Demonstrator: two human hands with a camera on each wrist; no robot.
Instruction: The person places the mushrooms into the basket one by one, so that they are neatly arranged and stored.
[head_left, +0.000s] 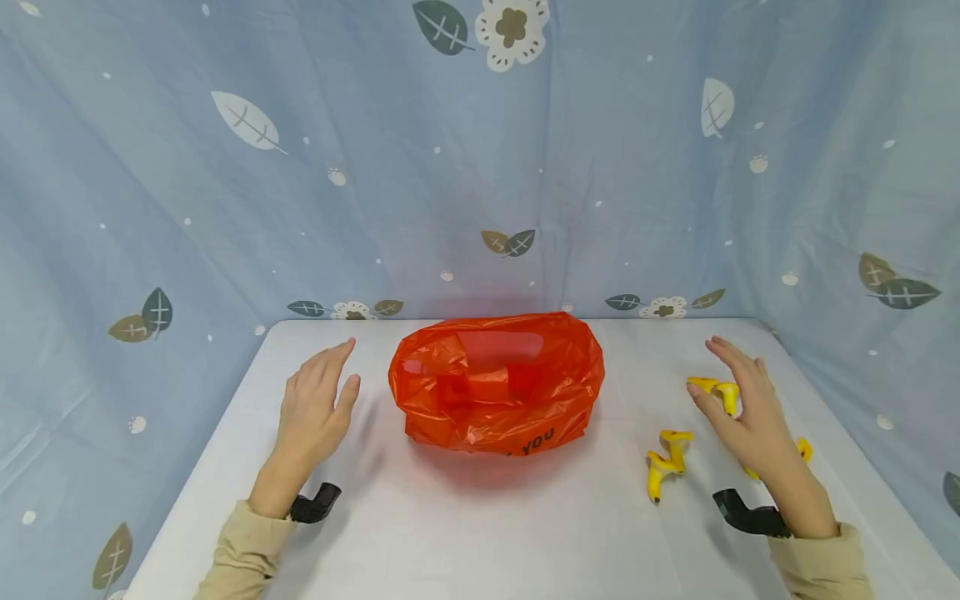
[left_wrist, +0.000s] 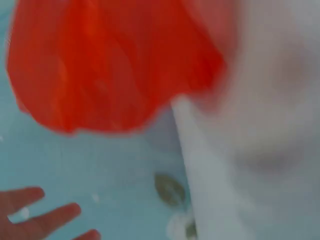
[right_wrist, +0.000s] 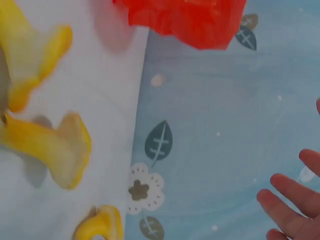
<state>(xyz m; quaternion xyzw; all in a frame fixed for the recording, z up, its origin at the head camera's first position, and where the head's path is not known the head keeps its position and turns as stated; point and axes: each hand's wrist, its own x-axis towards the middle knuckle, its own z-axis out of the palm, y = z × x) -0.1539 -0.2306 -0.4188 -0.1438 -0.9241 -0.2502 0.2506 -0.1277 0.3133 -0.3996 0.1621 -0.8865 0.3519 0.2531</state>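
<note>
An opened red plastic bag [head_left: 495, 421] stands mid-table, its wide mouth up and dark lettering on its front. My left hand [head_left: 315, 400] hovers over the table to the left of the bag, fingers extended and nothing in them. On the other side, my right hand [head_left: 750, 412] is held in the air with fingers stretched and thumb apart, also holding nothing. Below and around it lie several small yellow trumpet-shaped pieces, some with dark tips. One yellow piece [head_left: 660, 475] lies nearest the bag; another yellow piece [right_wrist: 55, 150] shows its flared pale end in the right wrist view. My right forearm partly hides others.
The white tabletop [head_left: 480, 533] meets a blue leaf-print curtain [head_left: 375, 167] at the back and both sides. A black wrist mount [head_left: 315, 504] sits under the left wrist, and another black mount [head_left: 750, 517] under the right.
</note>
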